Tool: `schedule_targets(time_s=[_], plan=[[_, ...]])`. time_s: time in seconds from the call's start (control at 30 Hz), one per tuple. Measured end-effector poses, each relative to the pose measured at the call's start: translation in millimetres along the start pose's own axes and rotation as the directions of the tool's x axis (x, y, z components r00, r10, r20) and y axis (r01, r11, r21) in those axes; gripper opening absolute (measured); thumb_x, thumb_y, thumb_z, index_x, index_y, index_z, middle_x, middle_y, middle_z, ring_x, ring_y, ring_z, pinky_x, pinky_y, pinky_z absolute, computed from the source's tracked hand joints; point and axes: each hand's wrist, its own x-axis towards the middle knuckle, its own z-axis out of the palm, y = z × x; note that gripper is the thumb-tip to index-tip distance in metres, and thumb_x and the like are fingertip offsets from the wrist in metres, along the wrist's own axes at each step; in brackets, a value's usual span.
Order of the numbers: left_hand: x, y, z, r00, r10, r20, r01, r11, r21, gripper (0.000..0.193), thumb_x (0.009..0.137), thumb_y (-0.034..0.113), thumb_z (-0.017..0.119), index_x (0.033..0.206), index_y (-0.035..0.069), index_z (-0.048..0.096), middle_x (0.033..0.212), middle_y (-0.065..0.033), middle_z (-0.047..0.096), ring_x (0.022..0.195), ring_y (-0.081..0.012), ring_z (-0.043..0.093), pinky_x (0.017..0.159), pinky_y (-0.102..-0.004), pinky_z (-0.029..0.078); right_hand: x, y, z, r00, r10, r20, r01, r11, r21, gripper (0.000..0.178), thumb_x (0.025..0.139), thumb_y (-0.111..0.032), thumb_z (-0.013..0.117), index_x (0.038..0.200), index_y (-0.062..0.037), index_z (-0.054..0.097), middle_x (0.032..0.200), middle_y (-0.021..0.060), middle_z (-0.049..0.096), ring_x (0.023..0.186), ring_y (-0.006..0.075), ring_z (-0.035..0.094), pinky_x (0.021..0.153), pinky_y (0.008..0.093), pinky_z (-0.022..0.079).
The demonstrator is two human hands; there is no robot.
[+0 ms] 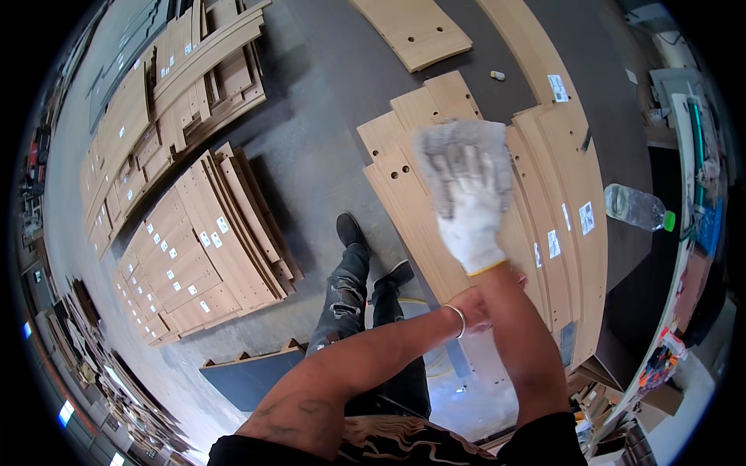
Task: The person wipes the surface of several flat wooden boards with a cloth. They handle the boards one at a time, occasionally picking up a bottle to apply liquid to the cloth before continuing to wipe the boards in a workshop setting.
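Note:
My right hand (470,221), in a white work glove with a yellow cuff edge, presses a grey fluffy cloth (427,151) against a light wood panel (416,206). Its fingers lie extended over the cloth. My bare left hand (472,308), with a bangle at the wrist, is at the near end of the panel. The right forearm crosses over it and hides most of its fingers, so I cannot see what they grip. The panel has round drilled holes near its far end and lies among several overlapping panels.
Curved panels (579,167) with white labels lie along the right. Another drilled panel (423,35) lies farther off, near a small white-and-yellow item (497,75). A clear bottle (633,207) with a green cap lies at right. Panel stacks (183,264) stand left on the grey floor (318,171).

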Motion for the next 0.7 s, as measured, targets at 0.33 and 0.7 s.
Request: schedule_targets(time_s=[0.33,0.7], plan=[[-49,-30,-101,0.973,0.094,-0.209,-0.114,0.990,-0.085,0.049,0.090,0.021,0.059,0.136,0.004,0.067,0.153,-0.0127,0.055,0.151,-0.0299,0.040,0.129,-0.0483,0.025,-173,68,-40,0.707,0.630,0.321,-0.525,0.164,0.835,0.066,0.087,-0.004,0.069,0.151,-0.0104,0.055,0.160,0.0147,0.048,0.151,0.0350,0.040,0.126,0.0492,0.029],[-64,-236,-230,0.986,-0.074,-0.151,0.114,0.955,0.275,0.063,0.101,0.027,0.052,0.162,0.015,0.038,0.171,-0.0105,0.030,0.159,-0.0331,0.022,0.129,-0.0567,0.015,-104,-132,36,0.382,0.829,-0.410,-0.830,0.502,0.242,0.051,0.093,-0.029,0.067,0.139,-0.0085,0.064,0.151,0.0211,0.055,0.148,0.0410,0.043,0.126,0.0610,0.022]])
